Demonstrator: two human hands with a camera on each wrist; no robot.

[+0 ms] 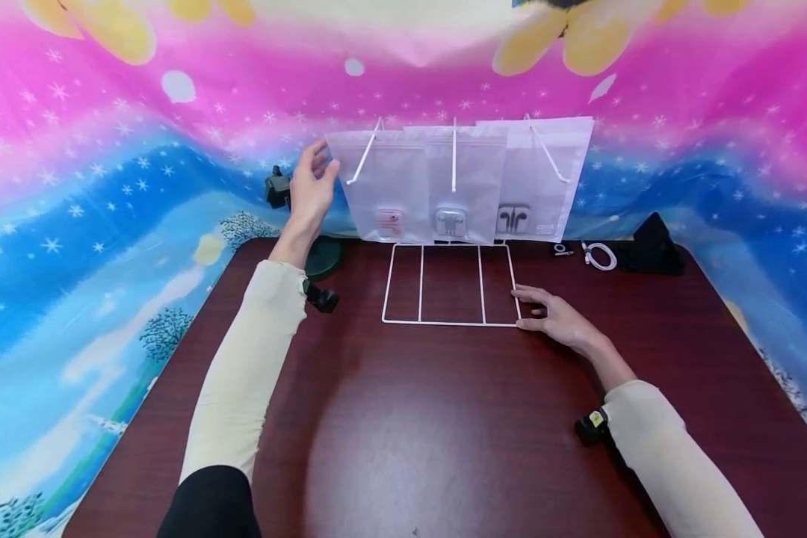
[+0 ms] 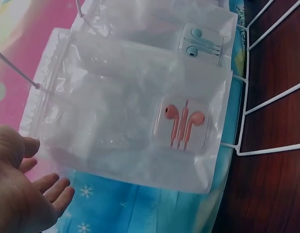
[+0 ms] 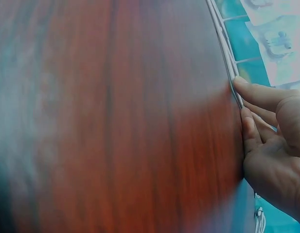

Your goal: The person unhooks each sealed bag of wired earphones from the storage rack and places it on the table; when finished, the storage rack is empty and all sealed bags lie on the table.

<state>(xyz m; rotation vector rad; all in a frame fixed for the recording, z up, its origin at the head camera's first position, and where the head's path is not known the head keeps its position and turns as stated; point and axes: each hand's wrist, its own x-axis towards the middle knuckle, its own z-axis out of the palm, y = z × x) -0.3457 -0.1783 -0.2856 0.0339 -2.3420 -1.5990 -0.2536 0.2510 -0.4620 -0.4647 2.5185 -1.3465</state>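
A white wire rack [image 1: 452, 323] stands on the table, three clear zip bags hanging from its hooks. The left bag [image 1: 383, 179] holds pink wired earphones [image 2: 184, 124]; the middle bag [image 1: 467, 168] holds pale blue-looking ones [image 2: 203, 44]; the right bag [image 1: 551, 179] holds dark-looking ones [image 1: 513, 218]. My left hand [image 1: 312, 185] is beside the left bag's upper left corner, fingers loosely bent, holding nothing. With thumb and fingers, my right hand [image 1: 557, 317] holds the rack's base at its front right corner; the exact finger contact is partly hidden.
A dark stand with a round base [image 1: 324, 256] is behind my left forearm. At the back right lie a coiled white cable [image 1: 600, 256], a small item with a ring [image 1: 562, 250] and a black angular stand [image 1: 652, 246]. A printed cloth [image 1: 195, 187] hangs behind the table [image 1: 403, 418].
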